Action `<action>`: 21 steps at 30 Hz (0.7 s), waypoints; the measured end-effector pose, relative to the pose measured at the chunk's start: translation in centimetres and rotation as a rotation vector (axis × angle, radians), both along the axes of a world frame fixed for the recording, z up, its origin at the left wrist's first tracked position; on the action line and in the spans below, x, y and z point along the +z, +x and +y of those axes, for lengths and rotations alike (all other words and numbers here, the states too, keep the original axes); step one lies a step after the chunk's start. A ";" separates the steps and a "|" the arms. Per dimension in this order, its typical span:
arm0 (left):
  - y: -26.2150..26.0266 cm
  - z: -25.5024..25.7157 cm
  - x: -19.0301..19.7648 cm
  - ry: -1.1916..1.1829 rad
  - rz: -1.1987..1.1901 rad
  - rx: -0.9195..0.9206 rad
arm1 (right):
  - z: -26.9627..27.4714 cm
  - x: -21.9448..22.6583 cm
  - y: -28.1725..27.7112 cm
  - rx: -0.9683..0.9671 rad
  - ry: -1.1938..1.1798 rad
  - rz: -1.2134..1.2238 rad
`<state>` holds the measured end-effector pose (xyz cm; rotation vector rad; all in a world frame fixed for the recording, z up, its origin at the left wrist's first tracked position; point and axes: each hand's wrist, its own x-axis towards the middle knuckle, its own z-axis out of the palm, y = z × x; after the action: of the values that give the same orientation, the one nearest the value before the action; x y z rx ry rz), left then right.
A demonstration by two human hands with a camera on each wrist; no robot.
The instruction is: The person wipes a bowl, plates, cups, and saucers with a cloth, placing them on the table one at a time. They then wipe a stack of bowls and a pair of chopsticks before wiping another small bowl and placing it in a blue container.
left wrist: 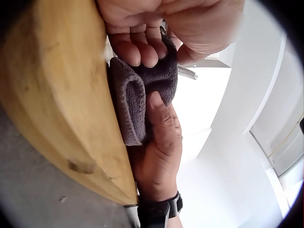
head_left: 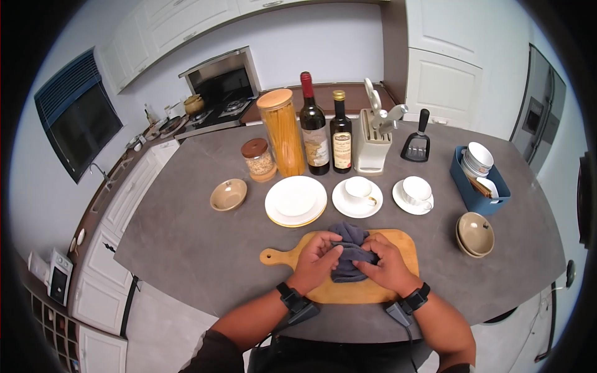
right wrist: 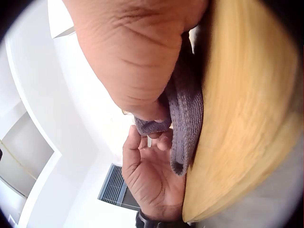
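White cabinets (head_left: 444, 87) stood behind a grey table (head_left: 186, 248), where two bare hands gripped a dark grey terry cloth (head_left: 351, 253) over a wooden cutting board (head_left: 329, 293).
In the head view, both forearms reached in from the near edge, angled towards each other; the left hand (head_left: 315, 262) pinched the bunched cloth's left side, the right hand (head_left: 389, 266) its right, fingers bent, thumbs inward. In the left wrist view, the left fingers curled down against the cloth while the right thumb pressed a folded part. In the right wrist view, the right thumb pressed on the cloth, and the left palm faced it, fingertips partly hidden.
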<state>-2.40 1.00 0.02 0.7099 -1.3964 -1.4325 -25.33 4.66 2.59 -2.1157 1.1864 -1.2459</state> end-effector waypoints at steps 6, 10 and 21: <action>-0.4 -0.2 0.0 0.028 -0.026 0.010 | -1.5 -0.5 -1.6 0.107 0.190 -0.118; -0.2 -0.1 -0.1 -0.004 -0.087 0.043 | -1.7 -0.6 -1.4 0.112 0.180 -0.135; -0.9 0.5 1.0 0.020 -0.102 0.065 | -0.2 -0.4 -1.4 0.036 0.118 -0.108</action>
<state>-3.28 1.55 1.02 0.8436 -1.4256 -1.3776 -26.72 4.45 2.16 -1.9519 1.1410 -1.2263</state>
